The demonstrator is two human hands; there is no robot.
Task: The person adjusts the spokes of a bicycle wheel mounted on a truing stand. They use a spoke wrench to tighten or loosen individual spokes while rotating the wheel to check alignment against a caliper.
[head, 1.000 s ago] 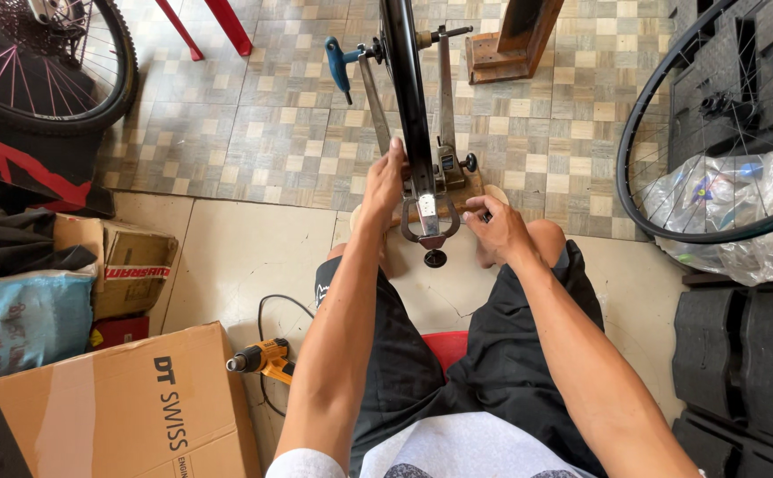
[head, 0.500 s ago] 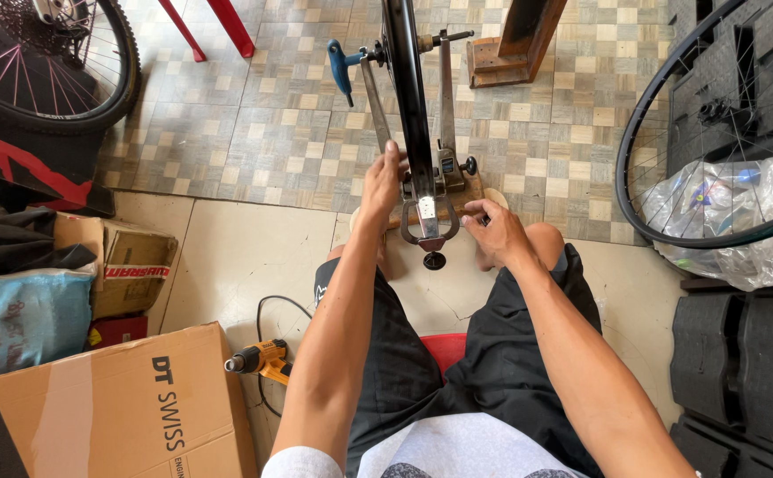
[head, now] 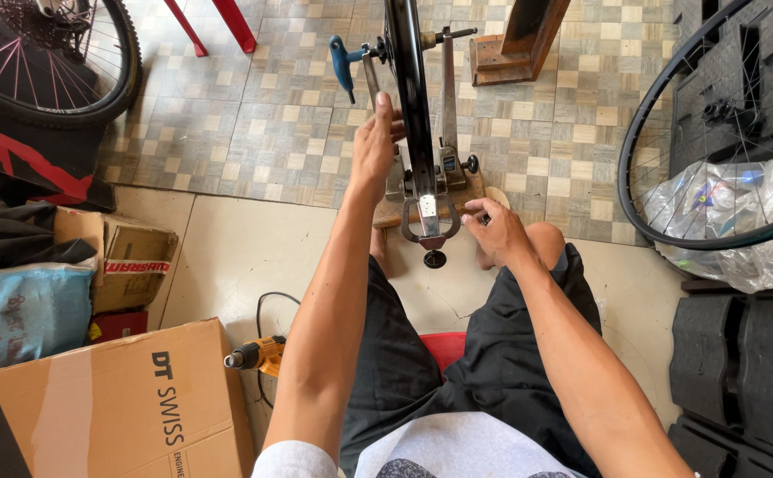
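A black bicycle wheel [head: 408,88] stands upright in a metal truing stand [head: 448,115] on a wooden base [head: 388,214], straight ahead between my knees. My left hand [head: 374,146] is stretched forward, fingers straight, resting against the left side of the wheel's rim. My right hand [head: 494,228] is lower, its fingers pinched at the right side of the stand's grey caliper arm [head: 430,226]. A blue-handled tool [head: 344,66] sticks out at the left of the stand.
A yellow drill [head: 258,356] with its cord lies on the floor by a large cardboard box [head: 112,407]. Another wheel [head: 50,62] leans at far left. A bare rim [head: 669,150] and a plastic bag [head: 740,221] rest on black crates [head: 740,372] at right.
My left hand has slid up from beside the caliper to higher on the rim. My right hand has stayed at the caliper.
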